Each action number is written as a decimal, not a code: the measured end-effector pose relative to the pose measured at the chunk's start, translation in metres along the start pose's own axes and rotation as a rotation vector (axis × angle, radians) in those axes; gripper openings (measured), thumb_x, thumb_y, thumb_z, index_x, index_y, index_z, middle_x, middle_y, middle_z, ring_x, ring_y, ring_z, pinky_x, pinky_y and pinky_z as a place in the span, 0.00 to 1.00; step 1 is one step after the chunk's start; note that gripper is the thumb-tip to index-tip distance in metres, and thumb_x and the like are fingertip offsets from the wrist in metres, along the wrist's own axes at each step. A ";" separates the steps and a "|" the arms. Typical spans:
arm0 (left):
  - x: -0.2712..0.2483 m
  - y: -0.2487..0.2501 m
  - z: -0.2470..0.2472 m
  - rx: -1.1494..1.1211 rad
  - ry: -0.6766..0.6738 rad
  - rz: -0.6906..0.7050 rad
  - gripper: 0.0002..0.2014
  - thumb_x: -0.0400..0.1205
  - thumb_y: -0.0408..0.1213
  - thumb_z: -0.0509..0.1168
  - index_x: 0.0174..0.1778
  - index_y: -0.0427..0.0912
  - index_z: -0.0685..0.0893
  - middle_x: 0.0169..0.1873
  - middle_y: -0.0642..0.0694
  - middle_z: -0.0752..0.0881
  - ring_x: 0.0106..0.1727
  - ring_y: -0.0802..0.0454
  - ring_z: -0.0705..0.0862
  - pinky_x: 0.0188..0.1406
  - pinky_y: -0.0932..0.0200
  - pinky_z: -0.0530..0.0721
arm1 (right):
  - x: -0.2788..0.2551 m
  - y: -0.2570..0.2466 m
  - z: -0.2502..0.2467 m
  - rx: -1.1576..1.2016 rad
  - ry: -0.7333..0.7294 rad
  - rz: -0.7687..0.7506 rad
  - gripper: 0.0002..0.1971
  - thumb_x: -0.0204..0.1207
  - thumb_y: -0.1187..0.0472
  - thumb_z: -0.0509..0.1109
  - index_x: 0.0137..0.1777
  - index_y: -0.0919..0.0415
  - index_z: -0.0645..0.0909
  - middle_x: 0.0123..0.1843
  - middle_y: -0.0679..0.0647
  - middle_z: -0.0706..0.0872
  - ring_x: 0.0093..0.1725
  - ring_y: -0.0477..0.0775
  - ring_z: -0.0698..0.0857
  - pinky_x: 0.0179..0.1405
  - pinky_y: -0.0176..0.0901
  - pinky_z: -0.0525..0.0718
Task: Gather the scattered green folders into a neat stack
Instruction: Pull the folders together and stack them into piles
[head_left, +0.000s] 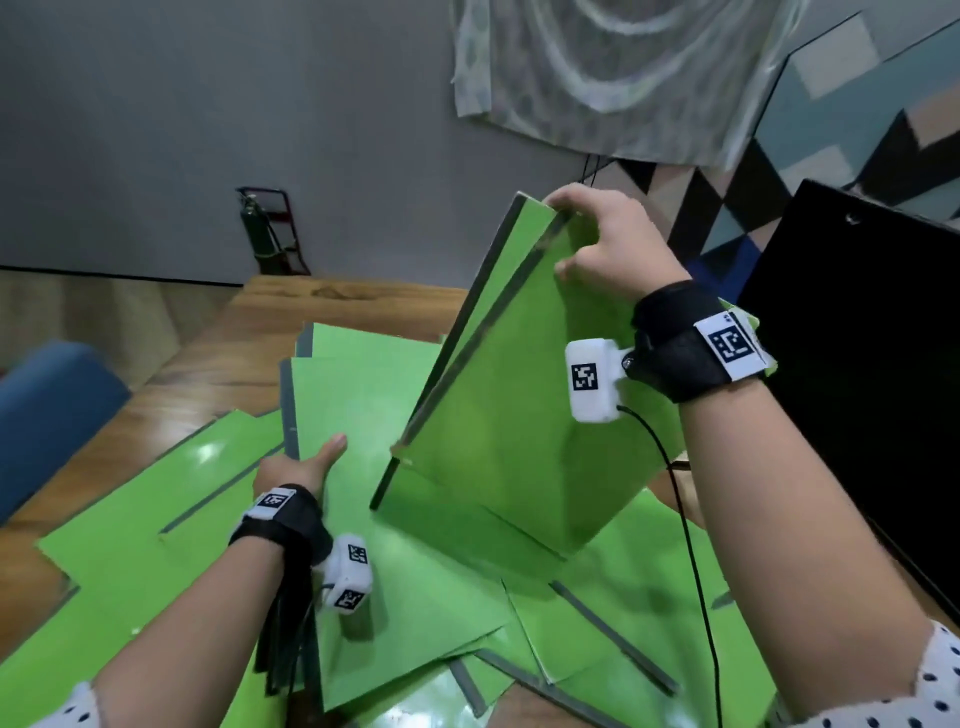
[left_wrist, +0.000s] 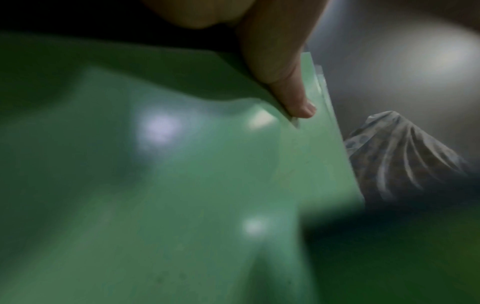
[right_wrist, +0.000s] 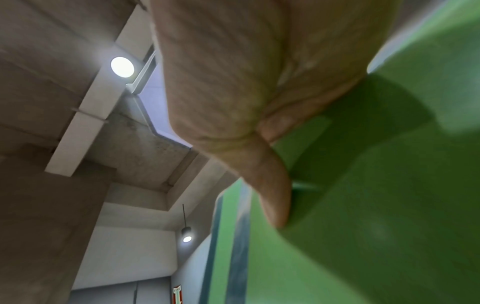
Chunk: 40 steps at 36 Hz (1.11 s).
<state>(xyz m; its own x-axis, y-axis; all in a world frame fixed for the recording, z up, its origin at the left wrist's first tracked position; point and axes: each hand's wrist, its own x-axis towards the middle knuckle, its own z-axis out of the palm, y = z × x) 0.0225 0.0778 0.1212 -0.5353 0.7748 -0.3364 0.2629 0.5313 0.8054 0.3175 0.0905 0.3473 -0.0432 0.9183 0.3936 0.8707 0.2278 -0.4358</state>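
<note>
Several green folders with grey spines lie overlapping on the wooden table. My right hand grips the top corner of two lifted green folders, which stand tilted on their lower corner above the pile. In the right wrist view its thumb presses on a green cover. My left hand pinches the left edge of a flat green folder, thumb on top. In the left wrist view that thumb lies on the folder near its edge; the fingers below are hidden.
A large black panel stands close on the right. A blue seat is at the left past the table edge. A fire extinguisher on a red stand sits by the grey back wall. More folders reach the near edge.
</note>
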 end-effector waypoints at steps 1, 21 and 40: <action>0.001 0.005 0.000 -0.015 -0.003 0.023 0.43 0.68 0.59 0.76 0.65 0.25 0.76 0.58 0.28 0.83 0.54 0.33 0.83 0.52 0.46 0.81 | 0.001 -0.001 -0.001 0.020 -0.056 -0.006 0.29 0.65 0.73 0.75 0.66 0.51 0.80 0.60 0.53 0.82 0.58 0.54 0.80 0.60 0.48 0.80; -0.026 0.031 0.029 -0.210 -0.268 0.346 0.17 0.68 0.48 0.79 0.37 0.41 0.81 0.38 0.42 0.87 0.39 0.47 0.83 0.46 0.51 0.84 | 0.004 -0.018 0.110 -0.225 -0.179 -0.152 0.27 0.72 0.72 0.66 0.70 0.53 0.67 0.54 0.55 0.86 0.49 0.61 0.85 0.45 0.53 0.85; -0.016 -0.010 0.035 -0.384 -0.140 0.202 0.17 0.67 0.46 0.80 0.47 0.43 0.85 0.39 0.48 0.87 0.39 0.52 0.83 0.45 0.62 0.77 | -0.050 0.077 0.146 0.146 -0.075 0.597 0.57 0.62 0.35 0.78 0.82 0.61 0.50 0.81 0.63 0.61 0.79 0.64 0.63 0.75 0.67 0.63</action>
<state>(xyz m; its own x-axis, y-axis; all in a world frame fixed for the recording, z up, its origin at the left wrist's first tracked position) 0.0561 0.0723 0.1017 -0.3832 0.9028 -0.1955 0.0200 0.2197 0.9754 0.3150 0.1095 0.1759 0.3922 0.9199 -0.0082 0.6790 -0.2955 -0.6720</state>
